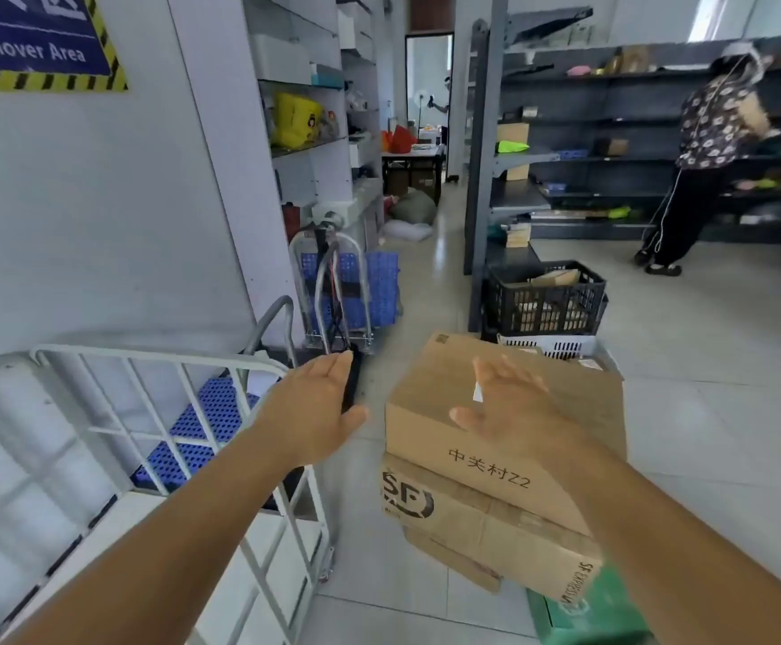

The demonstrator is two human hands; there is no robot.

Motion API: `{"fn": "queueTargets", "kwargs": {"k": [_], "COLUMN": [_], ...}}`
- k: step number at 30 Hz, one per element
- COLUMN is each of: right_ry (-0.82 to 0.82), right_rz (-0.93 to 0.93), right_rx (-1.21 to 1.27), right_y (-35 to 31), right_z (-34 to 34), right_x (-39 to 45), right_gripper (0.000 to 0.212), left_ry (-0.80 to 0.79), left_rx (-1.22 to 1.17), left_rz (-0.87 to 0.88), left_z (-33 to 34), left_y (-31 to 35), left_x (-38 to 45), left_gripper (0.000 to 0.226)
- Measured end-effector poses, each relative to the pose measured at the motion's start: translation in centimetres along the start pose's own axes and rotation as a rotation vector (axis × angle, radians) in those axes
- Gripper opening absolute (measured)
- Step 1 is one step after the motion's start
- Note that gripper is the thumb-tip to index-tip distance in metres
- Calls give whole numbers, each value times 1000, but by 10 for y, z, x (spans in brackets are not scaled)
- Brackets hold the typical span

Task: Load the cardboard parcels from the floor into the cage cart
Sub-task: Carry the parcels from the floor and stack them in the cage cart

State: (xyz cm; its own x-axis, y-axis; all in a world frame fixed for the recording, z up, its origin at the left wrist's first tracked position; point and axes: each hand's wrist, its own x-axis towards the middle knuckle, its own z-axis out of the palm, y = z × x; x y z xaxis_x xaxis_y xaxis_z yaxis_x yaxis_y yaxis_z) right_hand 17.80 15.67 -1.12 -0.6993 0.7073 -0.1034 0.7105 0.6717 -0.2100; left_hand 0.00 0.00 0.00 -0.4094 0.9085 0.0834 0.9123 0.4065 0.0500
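Note:
A stack of cardboard parcels stands on the floor at the lower right. The top parcel (430, 412) is plain brown with printed characters on its side. Under it lies an SF-marked parcel (481, 523), and a green box (598, 612) shows at the bottom. My right hand (514, 402) hovers over the top parcel with fingers spread, holding nothing. My left hand (319, 402) is stretched out with straight fingers to the left of the stack, apart from it. The white cage cart (156, 365) stands at the lower left with a blue perforated floor panel inside.
A black crate (547, 295) and a white basket (551, 346) sit behind the stack. Folded trolleys (333, 290) lean by the white shelving. Grey shelves run along the right, where a person (705, 155) stands. Tiled floor stretches between.

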Motion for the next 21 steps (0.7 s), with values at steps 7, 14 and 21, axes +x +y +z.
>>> {"fn": "queueTargets", "kwargs": {"k": [7,14,21], "right_ry": [-51,-26,-28], "right_rz": [153,347,606], "right_rx": [-24,4,76], "right_y": [67,108,143], "right_z": [23,61,90], "right_x": [53,119,177], "right_gripper": [79,80,78], "left_ry": [-98,-182,-289], "left_rx": [-6,7,-3], "left_rz": [71,177,232], "left_z": [53,113,172], "left_y": [15,2,-15], "left_x": [96,208,302], "left_gripper": [74,74,74]}}
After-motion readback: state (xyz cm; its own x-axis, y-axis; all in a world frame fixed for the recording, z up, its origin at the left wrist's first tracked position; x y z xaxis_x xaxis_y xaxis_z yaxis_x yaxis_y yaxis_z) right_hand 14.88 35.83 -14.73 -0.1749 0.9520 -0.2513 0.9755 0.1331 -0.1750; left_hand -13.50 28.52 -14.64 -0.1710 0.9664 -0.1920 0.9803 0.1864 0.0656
